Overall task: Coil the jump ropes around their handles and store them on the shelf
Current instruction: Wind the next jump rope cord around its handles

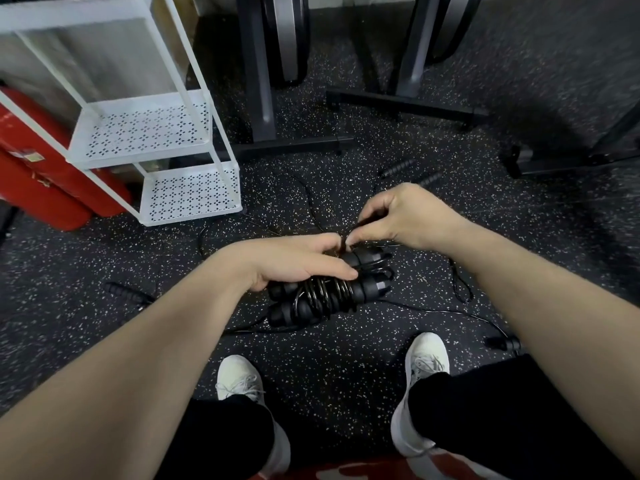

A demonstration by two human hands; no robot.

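My left hand (294, 261) grips the bundle (329, 292): black handles lying side by side with glossy black cord looped around their middle, held above the speckled floor (346, 368) in front of my knees. Thumb lies along the top of the bundle, fingers curl round its far side. My right hand (401, 216) pinches the cord end (360, 225) between thumb and fingertips, just above the bundle's far end, touching the left fingertips. Loose handles on the floor: two (398, 169) beyond my right hand, one (124, 292) left of my left forearm, one (502, 342) beside my right knee; thin cords trail between them. Shelf (156, 147), white, perforated tiers, stands at upper left, well apart from the bundle; both visible tiers are bare. Red case (38, 174) behind the shelf. Dark machine bases (294, 143) at the top. My white shoes (239, 379) flat on the floor below.
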